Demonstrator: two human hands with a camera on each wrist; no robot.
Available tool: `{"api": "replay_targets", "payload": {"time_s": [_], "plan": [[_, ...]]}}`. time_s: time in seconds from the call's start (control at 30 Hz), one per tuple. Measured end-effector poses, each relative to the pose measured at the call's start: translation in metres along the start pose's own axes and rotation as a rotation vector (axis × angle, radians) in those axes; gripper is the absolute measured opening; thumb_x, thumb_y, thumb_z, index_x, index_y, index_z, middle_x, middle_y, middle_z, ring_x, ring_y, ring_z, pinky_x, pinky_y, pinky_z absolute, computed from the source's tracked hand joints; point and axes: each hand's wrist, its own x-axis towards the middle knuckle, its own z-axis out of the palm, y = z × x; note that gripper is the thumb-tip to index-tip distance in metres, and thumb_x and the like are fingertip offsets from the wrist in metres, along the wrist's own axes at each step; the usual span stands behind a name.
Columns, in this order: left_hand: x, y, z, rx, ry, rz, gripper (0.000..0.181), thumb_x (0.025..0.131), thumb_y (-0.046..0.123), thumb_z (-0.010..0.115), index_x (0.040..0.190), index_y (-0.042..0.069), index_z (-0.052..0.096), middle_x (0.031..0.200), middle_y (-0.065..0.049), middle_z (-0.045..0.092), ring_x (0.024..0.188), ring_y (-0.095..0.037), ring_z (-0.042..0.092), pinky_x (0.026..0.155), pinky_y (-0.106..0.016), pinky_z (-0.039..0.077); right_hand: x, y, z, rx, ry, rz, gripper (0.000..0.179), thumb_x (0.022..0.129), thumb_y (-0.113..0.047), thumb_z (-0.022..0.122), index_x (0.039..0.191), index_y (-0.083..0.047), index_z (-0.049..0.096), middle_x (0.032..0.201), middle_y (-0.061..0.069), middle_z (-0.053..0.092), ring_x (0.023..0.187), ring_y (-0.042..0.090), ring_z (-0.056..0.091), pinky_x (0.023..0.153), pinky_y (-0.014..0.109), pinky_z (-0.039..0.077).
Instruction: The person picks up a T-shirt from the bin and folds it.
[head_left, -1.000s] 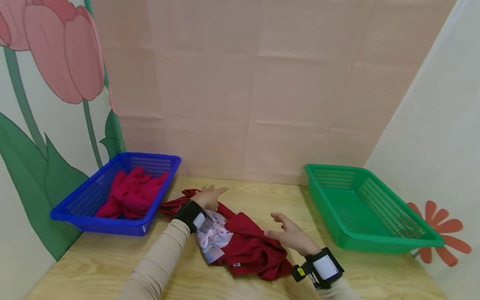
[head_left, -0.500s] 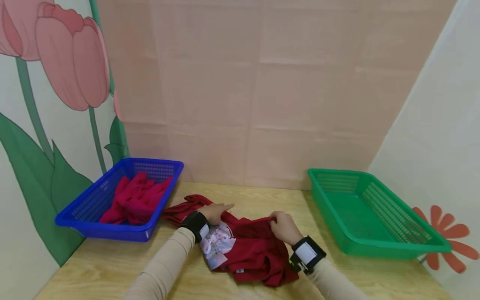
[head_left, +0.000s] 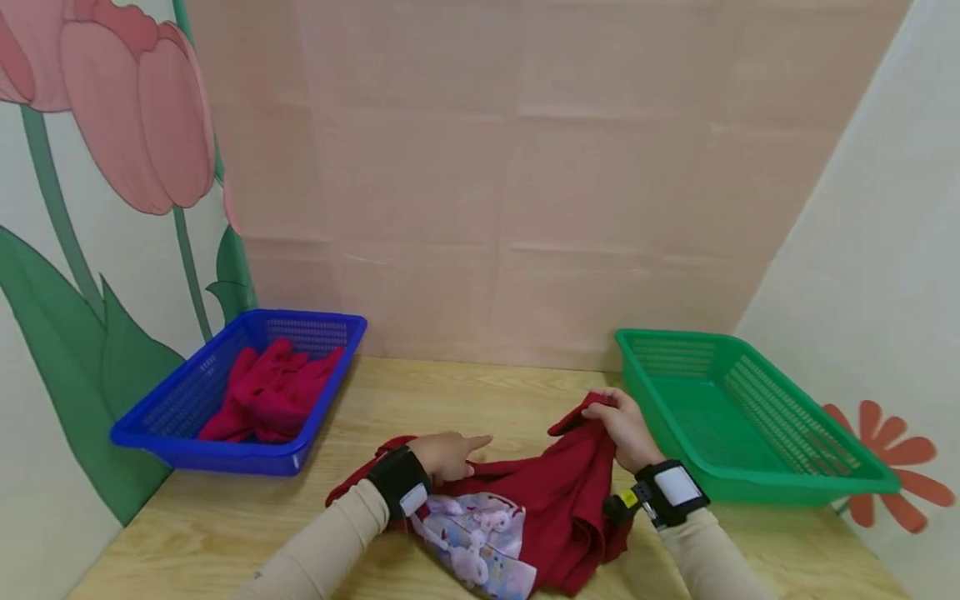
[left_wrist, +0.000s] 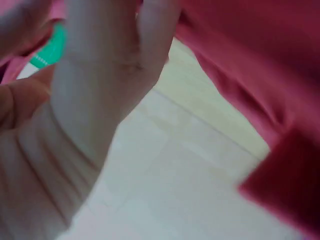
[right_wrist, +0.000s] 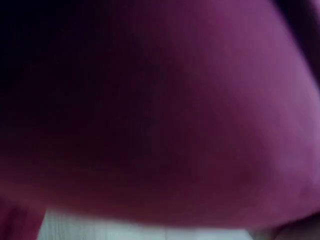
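While the blue basket (head_left: 187, 400) sits unmoved at the far left of the worktop (head_left: 225, 533), with its crumpled red cloth (head_left: 273, 392) inside, our work has shifted toward us and to the right. Taking the red garment (head_left: 558, 492) as our landmark: half a second ago it lay bunched in a low heap nearer the back wall; now it is drawn out, its printed patch (head_left: 480, 542) lying nearer our edge. Our left hand (head_left: 448, 454) rests on the garment's left part, forefinger stretched out and the other fingers loosely bent, pinning the cloth rather than gripping it as far as we can tell; the left wrist view shows only palm and red fabric. Our right hand (head_left: 622, 425) has moved up and rightward, fingers curled around a bunch of the garment's right edge and lifting it clear of the worktop. We judge that the garment is being pulled open between the two hands. The right wrist view is filled with red cloth. Right of the garment, just beside our raised hand, stands the green basket (head_left: 750, 483); its near rim could catch the lifted edge.
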Motion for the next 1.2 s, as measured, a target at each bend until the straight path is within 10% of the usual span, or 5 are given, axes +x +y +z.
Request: {"api": "replay_targets", "payload": {"time_s": [0.33,0.73,1.0,1.1,1.2], "plan": [[-0.007,-0.037,0.012,0.306,0.363,-0.003,0.012,0.078,0.015,0.080,0.089,0.018,0.075,0.091,-0.003,0.070,0.093,-0.025,0.054,0.086,-0.044,0.038,-0.032,0.001,-0.027,-0.575,-0.102,-0.574,0.059,0.073,-0.007,0.091,0.124,0.001,0.060,0.109,0.014,0.060,0.094,0.017,0.059,0.077,0.026,0.049],[-0.061,-0.064,-0.013,-0.290,0.639,0.232,0.029,0.072,-0.014,0.073,0.081,0.009,0.057,0.074,0.003,0.055,0.070,-0.013,0.049,0.061,-0.026,0.042,-0.060,0.006,-0.041,-1.131,0.077,-0.700,0.038,0.064,-0.015,0.096,0.092,-0.002,0.074,0.078,0.000,0.044,0.064,0.012,0.049,0.055,0.028,0.045],[-0.108,-0.061,-0.031,-0.289,0.672,0.161,0.040,0.061,-0.024,0.052,0.084,0.008,0.058,0.079,0.000,0.053,0.077,-0.019,0.051,0.067,-0.033,0.043,-0.074,0.005,-0.046,-0.921,0.246,-0.722,0.026,0.066,0.003,0.091,0.078,-0.009,0.071,0.083,0.003,0.060,0.070,0.018,0.056,0.057,0.030,0.044],[-0.122,-0.062,-0.039,-0.232,0.702,0.099,0.040,0.060,-0.023,0.053,0.083,0.009,0.062,0.079,-0.002,0.058,0.076,-0.019,0.053,0.065,-0.034,0.046,-0.082,-0.003,-0.050,-0.821,0.202,-0.609,0.023,0.072,0.001,0.088,0.085,-0.011,0.072,0.084,0.002,0.067,0.070,0.011,0.058,0.058,0.028,0.045],[-0.130,-0.069,-0.044,-0.312,0.658,0.174,0.031,0.070,-0.018,0.066,0.083,0.009,0.065,0.081,0.000,0.064,0.074,-0.013,0.056,0.064,-0.031,0.048,-0.090,-0.012,-0.056,-0.645,0.053,-0.428,0.015,0.085,-0.002,0.079,0.096,-0.007,0.070,0.087,0.000,0.069,0.072,0.006,0.060,0.060,0.026,0.048]]}}
